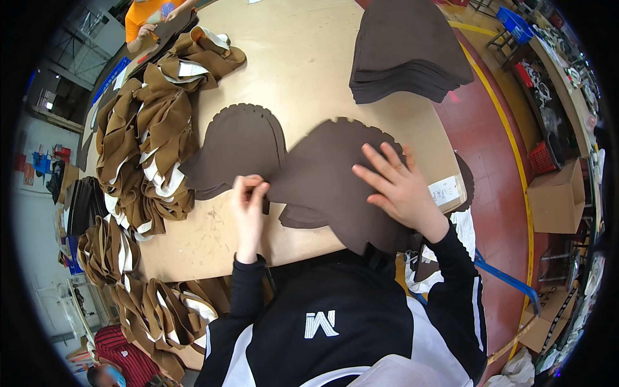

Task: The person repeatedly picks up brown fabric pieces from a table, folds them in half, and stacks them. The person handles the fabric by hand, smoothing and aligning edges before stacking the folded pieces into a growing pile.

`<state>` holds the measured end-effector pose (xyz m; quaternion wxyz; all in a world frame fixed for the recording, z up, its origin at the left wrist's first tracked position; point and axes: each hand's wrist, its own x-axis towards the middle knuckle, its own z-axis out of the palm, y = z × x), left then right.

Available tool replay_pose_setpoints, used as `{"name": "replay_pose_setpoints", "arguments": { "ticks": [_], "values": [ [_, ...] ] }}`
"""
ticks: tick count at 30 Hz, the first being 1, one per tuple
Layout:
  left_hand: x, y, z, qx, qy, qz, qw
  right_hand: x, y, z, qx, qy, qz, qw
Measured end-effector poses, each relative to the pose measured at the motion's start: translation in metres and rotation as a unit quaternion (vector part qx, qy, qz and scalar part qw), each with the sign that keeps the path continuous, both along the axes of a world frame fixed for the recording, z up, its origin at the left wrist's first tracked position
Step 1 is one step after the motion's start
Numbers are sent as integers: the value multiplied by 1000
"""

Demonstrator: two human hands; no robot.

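1. Dark-brown flat sheet with a notched, rounded edge [322, 171]: lies at the near side of the big tan-topped table [303, 71], directly before the wearer, its lower part reaching the table edge.
2. Heap of tan-brown folded pieces with white patches [155, 135]: along the table's left side.
3. Thick stack of dark-brown curved sheets [409, 48]: far right of the table, apart from the handled sheet.
4. Plain brown cardboard box [556, 200]: right of the aisle; contents cannot be told.
5. Bright-blue open-topped plastic tub [514, 26]: upper right, on a dark stand; contents too small to tell.
6. Red slotted plastic basket [545, 157]: just above the box; contents unclear.
7. Smaller stack of dark-brown notched sheets [242, 138]: just left of the handled sheet.
8. Right hand [401, 190]: palm down over the sheet's right part, fingers spread wide, gripping nothing.
9. Left hand [250, 197]: thumb and forefinger pinched together on the sheet's narrow left end.
10. White paper label [445, 191]: near the table's right edge.
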<state>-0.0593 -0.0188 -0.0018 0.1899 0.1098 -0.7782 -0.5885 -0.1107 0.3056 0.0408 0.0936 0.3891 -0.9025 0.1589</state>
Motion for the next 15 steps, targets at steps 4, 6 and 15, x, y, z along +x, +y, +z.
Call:
{"name": "replay_pose_setpoints", "arguments": {
  "ticks": [4, 6, 15],
  "values": [
    [-14, -76, -3, -77, 31, 113, 990, 23, -24, -16, 23, -9, 127, 992],
    [-24, -103, 4, -158, 77, 166, 970, 34, -38, -35, 13, -45, 158, 986],
    [-3, -11, 2, -290, -21, -100, 951, -41, -2, -31, 70, -27, -50, 996]
  ]
}}
